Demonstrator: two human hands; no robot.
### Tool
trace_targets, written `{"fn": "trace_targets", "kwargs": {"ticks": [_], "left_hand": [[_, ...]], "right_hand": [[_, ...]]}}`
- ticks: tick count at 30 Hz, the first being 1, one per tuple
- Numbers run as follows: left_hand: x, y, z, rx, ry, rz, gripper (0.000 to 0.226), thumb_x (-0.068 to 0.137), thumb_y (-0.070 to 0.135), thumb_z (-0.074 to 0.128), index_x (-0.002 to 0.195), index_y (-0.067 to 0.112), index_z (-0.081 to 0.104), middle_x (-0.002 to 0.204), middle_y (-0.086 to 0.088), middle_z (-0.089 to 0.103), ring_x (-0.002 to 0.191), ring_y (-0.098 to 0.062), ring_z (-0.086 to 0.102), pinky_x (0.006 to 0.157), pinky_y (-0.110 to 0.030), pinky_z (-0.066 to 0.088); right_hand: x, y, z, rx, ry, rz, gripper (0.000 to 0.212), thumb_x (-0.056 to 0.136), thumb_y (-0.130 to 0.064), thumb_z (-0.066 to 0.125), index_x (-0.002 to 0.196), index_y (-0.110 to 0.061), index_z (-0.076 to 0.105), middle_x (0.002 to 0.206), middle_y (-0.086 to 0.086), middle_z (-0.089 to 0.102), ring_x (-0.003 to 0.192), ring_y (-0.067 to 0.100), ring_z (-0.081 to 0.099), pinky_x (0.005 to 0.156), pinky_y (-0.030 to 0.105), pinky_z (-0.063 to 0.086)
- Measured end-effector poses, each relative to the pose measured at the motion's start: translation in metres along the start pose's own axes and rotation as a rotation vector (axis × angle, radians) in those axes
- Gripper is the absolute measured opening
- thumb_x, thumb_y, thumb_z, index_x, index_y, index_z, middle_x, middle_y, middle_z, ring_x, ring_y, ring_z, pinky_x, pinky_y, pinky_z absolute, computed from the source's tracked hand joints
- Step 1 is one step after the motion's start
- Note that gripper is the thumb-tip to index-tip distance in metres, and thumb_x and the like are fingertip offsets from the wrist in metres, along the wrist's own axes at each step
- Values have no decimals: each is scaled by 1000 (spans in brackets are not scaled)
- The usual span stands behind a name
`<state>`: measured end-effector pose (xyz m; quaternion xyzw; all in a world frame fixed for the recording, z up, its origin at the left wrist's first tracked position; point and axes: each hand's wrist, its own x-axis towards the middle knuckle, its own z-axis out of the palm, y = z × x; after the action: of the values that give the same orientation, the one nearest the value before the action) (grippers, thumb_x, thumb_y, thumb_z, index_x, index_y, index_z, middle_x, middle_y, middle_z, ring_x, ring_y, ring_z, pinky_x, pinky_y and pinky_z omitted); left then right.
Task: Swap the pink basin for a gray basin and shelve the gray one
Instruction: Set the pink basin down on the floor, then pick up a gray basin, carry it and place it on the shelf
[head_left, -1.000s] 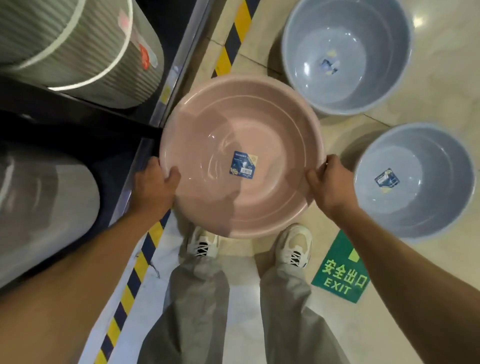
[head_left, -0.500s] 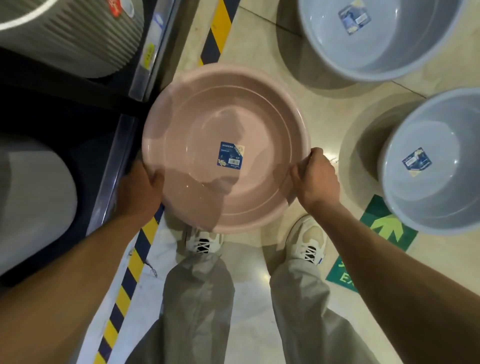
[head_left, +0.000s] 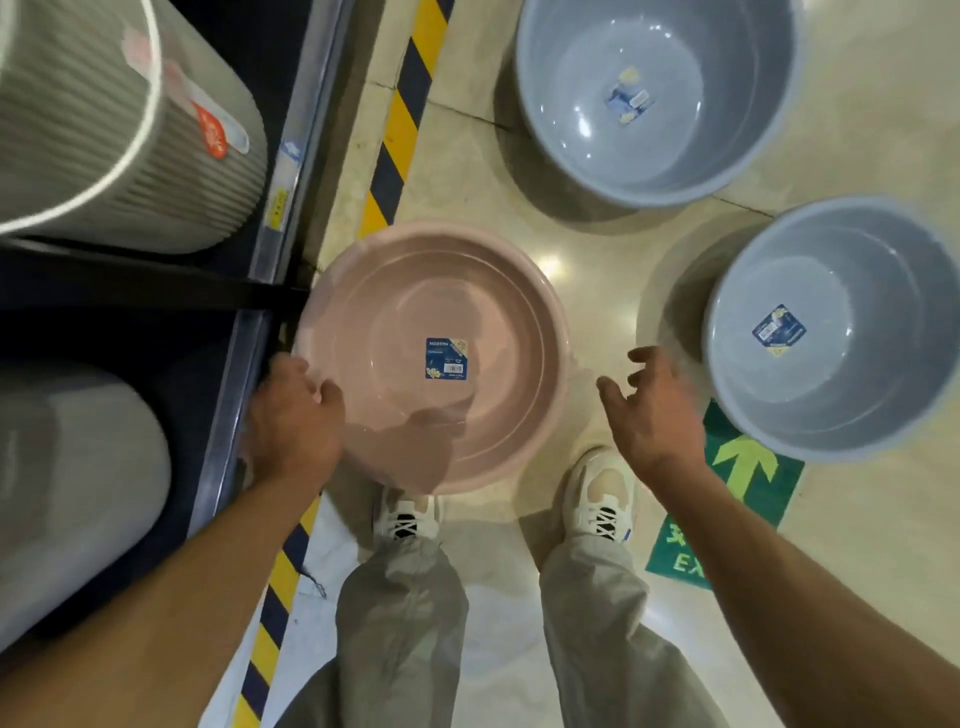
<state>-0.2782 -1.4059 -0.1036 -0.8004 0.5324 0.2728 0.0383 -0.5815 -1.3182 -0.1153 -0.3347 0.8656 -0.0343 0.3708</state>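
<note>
Legs: grey trousers (head_left: 400, 613) and white shoes (head_left: 597, 499) at the bottom, standing on the pale tiled floor (head_left: 597, 249).
Left hand (head_left: 296, 415): its grip is closed on the near-left rim of the pink basin (head_left: 431, 353), thumb over the edge and inside the bowl, fingers hidden underneath.
Right hand (head_left: 654, 410): off the basin and out in the air just to its right, fingers spread and curled, holding nothing.
Pink basin: level, mouth up, held by the left hand alone above the floor in front of the shoes; a blue label (head_left: 447, 358) sits in its bottom. Its left edge is right by the shelf rail (head_left: 291, 156); I cannot tell whether they touch.
Exit sign (head_left: 737, 493): green floor sticker with an arrow, under the right forearm, beside the right shoe.
Near grey basin (head_left: 831, 332): on the floor to the right, mouth up, blue label inside, clear of the open right hand and covering the sticker's far corner.
Far grey basin (head_left: 654, 98): on the floor beyond the pink one, mouth up, label inside, a bit blurred.
Hazard tape (head_left: 400, 119): yellow-and-black stripe running along the floor beside the shelf.
Shelf, left side: a ribbed grey bin (head_left: 104, 135) at the far end with an orange tag, and a smooth pale bin (head_left: 67, 488) closer in.
</note>
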Motion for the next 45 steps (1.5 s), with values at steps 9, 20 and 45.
{"fn": "trace_targets", "kwargs": {"ticks": [9, 20, 45], "left_hand": [[-88, 195, -11, -32, -390, 413, 33, 90, 51, 55, 118, 33, 53, 115, 5, 67, 107, -25, 62, 90, -46, 50], [-110, 329, 158, 86, -490, 440, 65, 84, 59, 63, 136, 23, 49, 133, -3, 62, 116, -29, 61, 96, -46, 51], [-82, 333, 232, -84, -388, 410, 36, 85, 31, 76, 113, 17, 59, 100, -5, 71, 88, -31, 67, 78, -42, 56]], "right_hand": [[-41, 104, -184, 51, 218, 335, 57, 89, -46, 69, 132, -14, 50, 123, 13, 71, 109, 39, 65, 85, 47, 50], [43, 278, -204, 214, 198, 552, 74, 87, -57, 66, 143, -14, 43, 131, 14, 66, 116, 39, 62, 86, 45, 48], [130, 320, -189, 164, 153, 344, 35, 91, -43, 64, 115, -18, 62, 83, 0, 57, 72, 26, 50, 51, 24, 29]]}}
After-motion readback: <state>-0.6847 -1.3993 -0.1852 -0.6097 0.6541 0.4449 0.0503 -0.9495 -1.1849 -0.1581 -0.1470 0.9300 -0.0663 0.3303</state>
